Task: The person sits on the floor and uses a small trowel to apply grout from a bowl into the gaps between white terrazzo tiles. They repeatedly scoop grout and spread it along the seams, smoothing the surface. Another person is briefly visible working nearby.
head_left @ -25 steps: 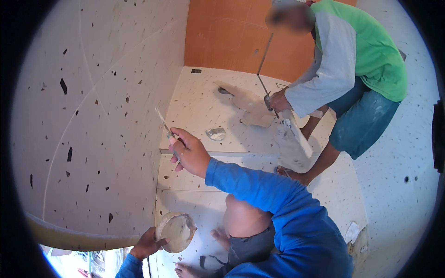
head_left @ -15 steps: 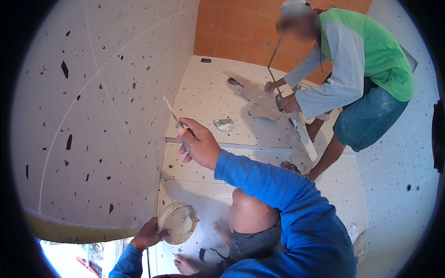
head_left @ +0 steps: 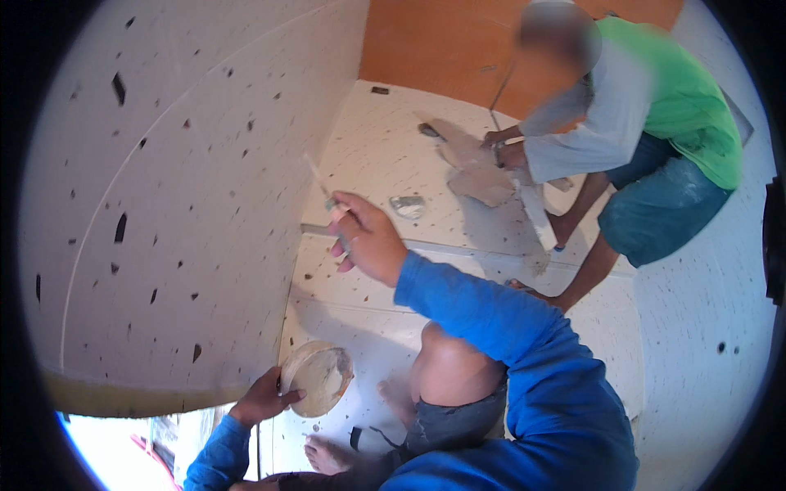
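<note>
A dark-flecked wall (head_left: 176, 245) fills the left, meeting a pale, stepped floor (head_left: 368, 321) and an orange wall (head_left: 446, 49) beyond; the thin tool (head_left: 320, 180) is pale and blurred, the round bowl (head_left: 295, 360) smeared with pale paste; the right hand (head_left: 370, 239) grips the tool near the flecked wall, blade up and leftward, long axis slanting; the left hand (head_left: 266, 396) clasps the bowl low down, thumb over its rim, mouth upward.

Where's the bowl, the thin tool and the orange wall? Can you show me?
Bowl (head_left: 300, 358): head view, on its inner side wall.
Thin tool (head_left: 318, 175): head view, on its blurry, narrow end.
Orange wall (head_left: 434, 49): head view, on its left part.
</note>
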### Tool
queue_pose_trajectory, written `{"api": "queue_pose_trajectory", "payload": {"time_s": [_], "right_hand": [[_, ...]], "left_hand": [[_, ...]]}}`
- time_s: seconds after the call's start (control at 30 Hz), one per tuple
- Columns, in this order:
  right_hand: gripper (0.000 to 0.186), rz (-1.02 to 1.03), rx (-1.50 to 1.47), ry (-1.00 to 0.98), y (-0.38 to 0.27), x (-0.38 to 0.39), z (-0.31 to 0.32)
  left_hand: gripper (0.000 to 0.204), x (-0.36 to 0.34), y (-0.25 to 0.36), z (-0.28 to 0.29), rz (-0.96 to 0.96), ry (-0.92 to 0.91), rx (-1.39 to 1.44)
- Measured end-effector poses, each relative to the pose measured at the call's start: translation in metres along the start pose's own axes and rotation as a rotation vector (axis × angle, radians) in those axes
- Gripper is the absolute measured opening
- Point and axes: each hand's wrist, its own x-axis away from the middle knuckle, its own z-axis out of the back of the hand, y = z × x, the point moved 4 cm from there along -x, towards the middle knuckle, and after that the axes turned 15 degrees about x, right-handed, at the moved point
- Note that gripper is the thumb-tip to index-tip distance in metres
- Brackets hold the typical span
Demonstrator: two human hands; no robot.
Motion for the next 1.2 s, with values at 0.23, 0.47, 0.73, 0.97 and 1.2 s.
{"api": "queue_pose_trajectory", "payload": {"time_s": [0.23,0.47,0.73,0.97,1.2], "right_hand": [[0.045,-0.055,-0.072,0.079,0.005,0.006,0.014],[0.043,-0.063,-0.096,0.025,0.012,-0.003,-0.001],[0.043,-0.093,-0.018,0.021,0.008,0.002,0.008],[0.043,-0.072,-0.010,0.027,0.006,0.000,0.006],[0.042,-0.077,-0.123,0.035,0.014,-0.006,0.002]], "left_hand": [[0.069,0.002,0.000,0.003,0.021,0.021,-0.097],[0.072,0.011,0.000,0.004,-0.008,0.035,-0.014],[0.066,0.008,0.017,-0.007,0.081,0.013,0.020],[0.065,0.009,0.015,-0.007,0.027,0.023,0.022],[0.069,0.003,-0.013,0.008,-0.032,0.029,-0.124]]}}
